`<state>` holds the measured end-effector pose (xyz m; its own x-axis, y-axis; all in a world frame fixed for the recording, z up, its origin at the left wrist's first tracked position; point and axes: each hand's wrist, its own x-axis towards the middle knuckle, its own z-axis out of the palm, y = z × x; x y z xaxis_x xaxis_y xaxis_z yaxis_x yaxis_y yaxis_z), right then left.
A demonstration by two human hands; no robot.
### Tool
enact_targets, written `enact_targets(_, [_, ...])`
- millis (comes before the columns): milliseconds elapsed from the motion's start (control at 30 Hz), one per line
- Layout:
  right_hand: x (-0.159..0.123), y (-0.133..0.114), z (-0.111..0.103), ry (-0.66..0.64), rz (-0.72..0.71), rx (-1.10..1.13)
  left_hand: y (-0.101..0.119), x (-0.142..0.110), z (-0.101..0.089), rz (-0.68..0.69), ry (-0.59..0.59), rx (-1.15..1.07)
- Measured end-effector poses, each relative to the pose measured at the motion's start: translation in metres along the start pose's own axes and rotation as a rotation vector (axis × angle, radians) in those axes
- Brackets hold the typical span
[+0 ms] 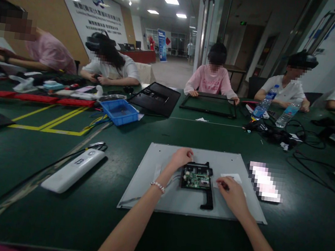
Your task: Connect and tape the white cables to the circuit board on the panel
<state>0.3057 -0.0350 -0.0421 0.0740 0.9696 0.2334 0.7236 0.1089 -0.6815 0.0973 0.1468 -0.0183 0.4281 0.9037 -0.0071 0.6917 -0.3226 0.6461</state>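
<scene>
A grey flat panel (144, 180) lies on the table in front of me. On it rests a black plastic bracket (209, 199) with a green circuit board (197, 180) set inside. My left hand (182, 157) is at the bracket's upper left corner, its fingers bent together; what they hold, if anything, is hidden. My right hand (234, 194) is closed in a pinch just right of the bracket, with something small and dark at the fingertips that I cannot make out. A white paper-like piece (232, 177) lies behind the right fingers. Thin wires (173, 180) run left from the board.
A phone (265, 183) lies right of the panel, and a white power bank (75, 171) with cables left of it. Farther off are a blue tray (119, 111), a black casing (157, 98) and water bottles (264, 103). Across the table, a person holds a black frame (208, 112).
</scene>
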Motion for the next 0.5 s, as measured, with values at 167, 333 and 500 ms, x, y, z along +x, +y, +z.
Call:
enact_targets(167, [0.000, 0.000, -0.001, 0.028, -0.016, 0.036, -0.005, 0.001, 0.001, 0.055, 0.039, 0.024])
enact_targets(333, [0.000, -0.001, -0.003, 0.064, -0.032, 0.068, 0.000, -0.004, -0.005, 0.138, 0.055, 0.085])
enact_targets(500, [-0.001, -0.001, -0.003, 0.059, -0.027, 0.072, 0.014, -0.019, -0.014, 0.252, 0.059, 0.224])
